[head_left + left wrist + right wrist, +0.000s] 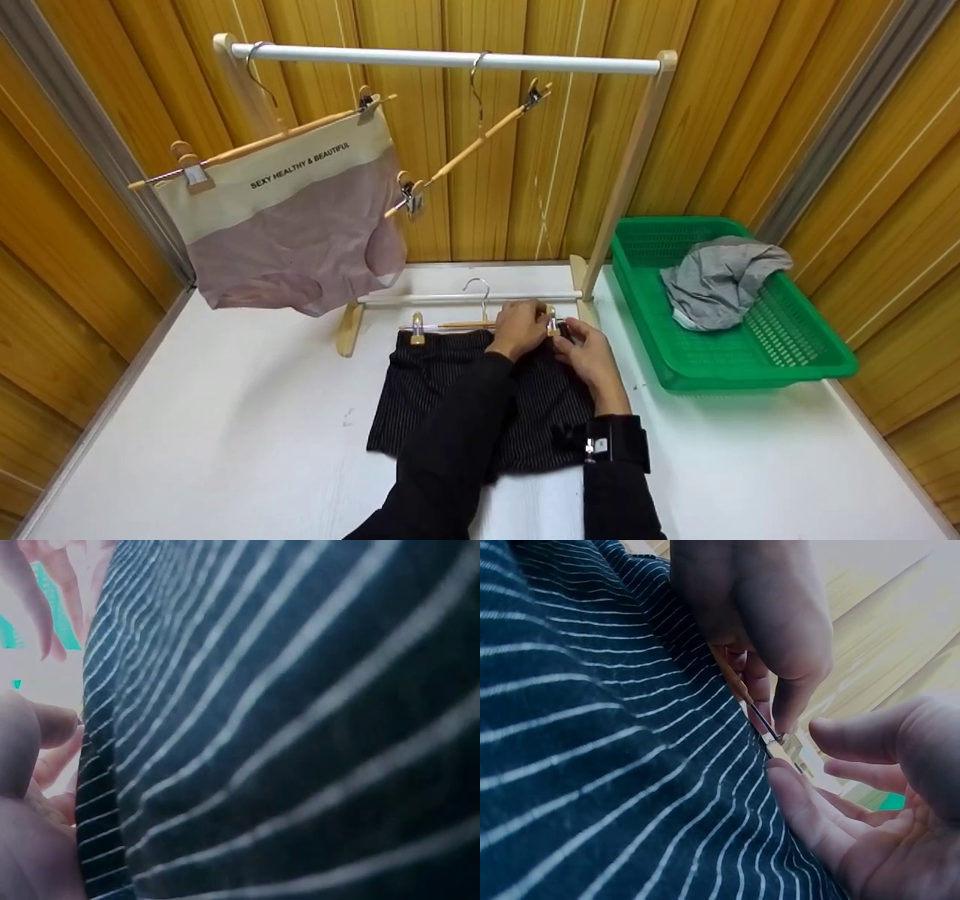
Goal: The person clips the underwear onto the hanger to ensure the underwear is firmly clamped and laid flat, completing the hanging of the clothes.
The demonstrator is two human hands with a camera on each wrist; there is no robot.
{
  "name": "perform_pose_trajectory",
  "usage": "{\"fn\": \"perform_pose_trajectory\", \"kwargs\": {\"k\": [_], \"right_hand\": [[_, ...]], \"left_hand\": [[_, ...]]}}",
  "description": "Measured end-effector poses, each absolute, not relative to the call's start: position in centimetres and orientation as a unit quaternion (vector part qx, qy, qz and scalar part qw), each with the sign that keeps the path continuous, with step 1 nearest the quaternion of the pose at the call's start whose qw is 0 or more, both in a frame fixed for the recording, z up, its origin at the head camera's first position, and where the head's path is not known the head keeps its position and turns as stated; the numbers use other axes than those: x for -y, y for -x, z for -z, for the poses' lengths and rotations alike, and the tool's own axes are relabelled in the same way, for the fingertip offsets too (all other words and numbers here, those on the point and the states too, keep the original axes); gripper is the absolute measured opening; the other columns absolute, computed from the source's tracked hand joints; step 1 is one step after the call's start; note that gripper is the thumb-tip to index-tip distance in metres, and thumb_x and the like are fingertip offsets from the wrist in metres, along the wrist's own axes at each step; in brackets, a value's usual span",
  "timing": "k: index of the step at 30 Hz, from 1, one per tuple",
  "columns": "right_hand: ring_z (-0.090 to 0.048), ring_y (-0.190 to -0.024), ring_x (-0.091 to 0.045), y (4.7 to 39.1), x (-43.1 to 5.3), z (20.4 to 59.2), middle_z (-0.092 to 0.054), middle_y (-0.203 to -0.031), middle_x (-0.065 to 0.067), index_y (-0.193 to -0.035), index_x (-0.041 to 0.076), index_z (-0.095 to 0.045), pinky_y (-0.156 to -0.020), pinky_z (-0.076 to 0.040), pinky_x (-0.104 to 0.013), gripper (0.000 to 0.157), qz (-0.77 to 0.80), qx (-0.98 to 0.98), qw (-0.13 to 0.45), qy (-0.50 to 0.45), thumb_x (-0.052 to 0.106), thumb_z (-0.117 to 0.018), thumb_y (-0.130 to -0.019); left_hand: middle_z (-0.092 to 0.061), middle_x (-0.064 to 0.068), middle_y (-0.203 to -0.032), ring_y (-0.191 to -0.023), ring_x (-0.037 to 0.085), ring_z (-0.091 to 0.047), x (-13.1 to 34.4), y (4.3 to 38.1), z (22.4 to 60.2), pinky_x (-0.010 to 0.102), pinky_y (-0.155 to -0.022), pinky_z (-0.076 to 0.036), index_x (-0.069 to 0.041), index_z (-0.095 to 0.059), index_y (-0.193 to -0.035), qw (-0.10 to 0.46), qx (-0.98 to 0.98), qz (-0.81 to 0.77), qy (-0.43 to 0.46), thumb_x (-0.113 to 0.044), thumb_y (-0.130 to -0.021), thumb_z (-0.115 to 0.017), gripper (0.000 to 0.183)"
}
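Black pinstriped shorts point(551, 405) lie flat with the waistband toward a wooden clip hanger point(454, 325). The hanger's left clip point(418, 330) sits on the waistband. At its right clip point(553, 322), my left hand point(520, 328) pinches with thumb and fingertips. My right hand point(592, 360) is just right of that clip; in the right wrist view, one finger point(799, 799) touches the waistband edge while the thumb stands apart. Striped cloth fills most of the left wrist view.
A rack with a white rail point(420, 56) stands behind. From it hang pink and cream underpants point(300, 232) on a clip hanger and a bare clip hanger point(465, 154). At the right, a green basket point(652, 330) holds a crumpled grey cloth point(716, 281).
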State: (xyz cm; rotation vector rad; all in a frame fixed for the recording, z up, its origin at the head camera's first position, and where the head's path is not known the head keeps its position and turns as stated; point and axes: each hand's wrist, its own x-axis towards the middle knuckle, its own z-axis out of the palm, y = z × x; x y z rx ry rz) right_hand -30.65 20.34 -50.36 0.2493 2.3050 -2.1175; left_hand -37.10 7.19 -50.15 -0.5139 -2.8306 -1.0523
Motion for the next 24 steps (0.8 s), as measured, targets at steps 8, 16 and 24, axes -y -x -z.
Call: {"fn": "perform_pose_trajectory", "kwargs": {"k": [8,16,24], "right_hand": [[-0.061,-0.115,-0.032,30.5,-20.3,50.0,-0.036,-0.152,-0.035,-0.150,-0.015,-0.031,-0.080,-0.057,-0.028,0.058,0.645,-0.761,0.015,-0.063,-0.004,-0.057,-0.100],[-0.065,-0.079,-0.016,30.3,-20.4,49.8,-0.053,-0.135,-0.036,-0.148,-0.016,-0.036,-0.058,-0.053,-0.021,0.059,0.612,-0.783,-0.002,-0.110,-0.002,-0.062,-0.097],[-0.071,-0.093,-0.035,30.9,-19.6,50.3,-0.058,-0.134,-0.031,-0.135,-0.011,-0.057,-0.072,-0.060,-0.033,0.047,0.500,-0.862,-0.058,-0.061,-0.002,-0.069,-0.091]], "left_hand": [[-0.073,0.004,-0.111,-0.113,0.027,-0.062,-6.9,37.2,50.1,0.043,-0.101,-0.043,-0.008,-0.073,-0.113,0.028,0.914,0.370,0.166,-0.025,-0.102,-0.062,0.023],[-0.073,-0.001,-0.104,-0.104,0.019,-0.065,-6.7,37.0,50.1,0.042,-0.096,-0.040,-0.012,-0.072,-0.111,0.013,0.901,0.404,0.161,-0.028,-0.102,-0.061,0.021],[-0.074,0.002,-0.116,-0.114,0.022,-0.064,-6.5,37.1,48.9,0.043,-0.098,-0.040,-0.007,-0.064,-0.131,-0.003,0.895,0.415,0.163,-0.030,-0.103,-0.058,0.037]]}}
